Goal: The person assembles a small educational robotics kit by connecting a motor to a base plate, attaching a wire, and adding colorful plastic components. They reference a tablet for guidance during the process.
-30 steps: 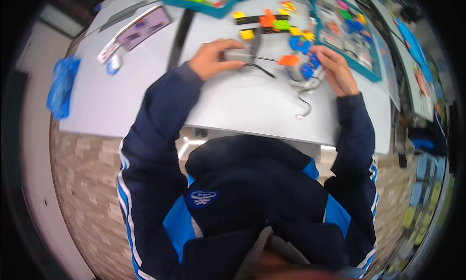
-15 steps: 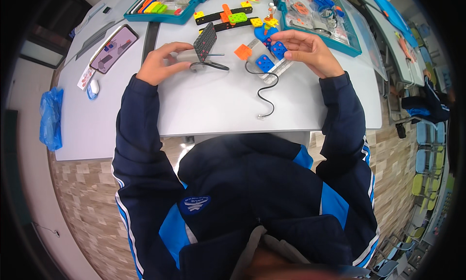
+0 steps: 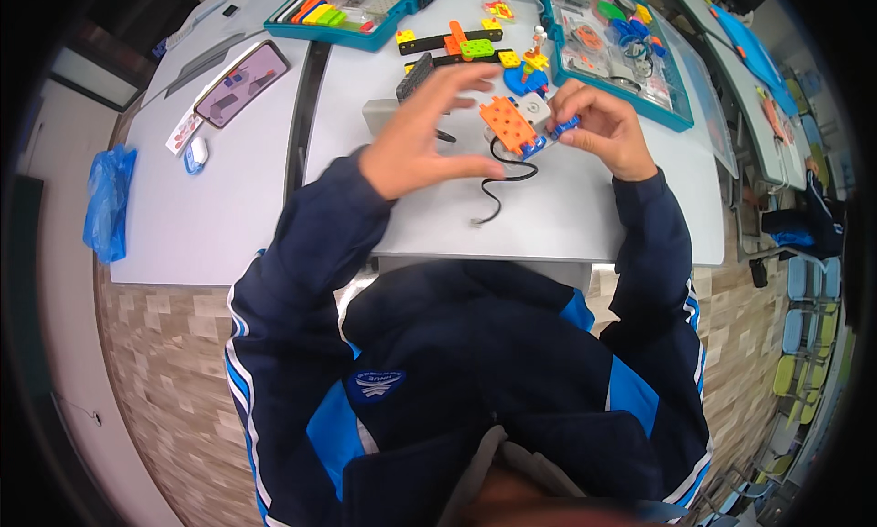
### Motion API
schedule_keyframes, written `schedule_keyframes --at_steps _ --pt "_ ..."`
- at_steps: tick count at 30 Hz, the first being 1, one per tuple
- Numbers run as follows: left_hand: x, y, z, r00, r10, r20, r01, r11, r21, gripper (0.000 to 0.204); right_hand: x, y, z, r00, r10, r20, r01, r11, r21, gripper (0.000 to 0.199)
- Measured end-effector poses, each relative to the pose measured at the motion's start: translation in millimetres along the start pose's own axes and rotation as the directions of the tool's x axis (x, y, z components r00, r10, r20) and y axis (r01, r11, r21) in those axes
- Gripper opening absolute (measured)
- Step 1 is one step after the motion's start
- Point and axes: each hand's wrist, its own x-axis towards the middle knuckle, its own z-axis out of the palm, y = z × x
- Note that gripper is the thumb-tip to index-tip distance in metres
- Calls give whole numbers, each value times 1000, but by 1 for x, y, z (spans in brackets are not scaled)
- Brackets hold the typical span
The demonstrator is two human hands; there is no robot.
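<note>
My right hand [image 3: 603, 130] pinches a small blue building piece [image 3: 566, 127] at the right side of an assembly. That assembly has an orange perforated plate [image 3: 509, 125] on top and a round grey-white part behind it. From it a thin black cable [image 3: 493, 194] curls down to a clear plug on the table. My left hand [image 3: 425, 143] is open, fingers spread, left of the orange plate, with nothing in it. Behind the left hand stand a grey block [image 3: 379, 116] and a dark perforated plate [image 3: 416, 76], both partly hidden.
Beyond lie a black, orange and yellow beam build [image 3: 457, 43] and a blue-yellow build with a small figure [image 3: 530, 70]. Teal parts cases stand at back left [image 3: 338, 36] and back right [image 3: 671, 114]. At left are a phone [image 3: 242, 84] and a blue plastic bag [image 3: 110, 203].
My left hand has left the dark plate and moved right toward the assembly. The assembly has turned, so its orange plate now faces up. My right hand has shifted slightly right and down.
</note>
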Motion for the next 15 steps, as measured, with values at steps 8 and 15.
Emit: schedule_keyframes --at_steps 8,15 --pt "5 -28 35 946 -176 272 324 500 -803 105 -1 -4 2 991 -135 14 136 987 -88 21" --pt "-14 -34 65 906 -124 405 422 345 -838 90 -8 -3 24 993 119 -7 -118 988 103 24"
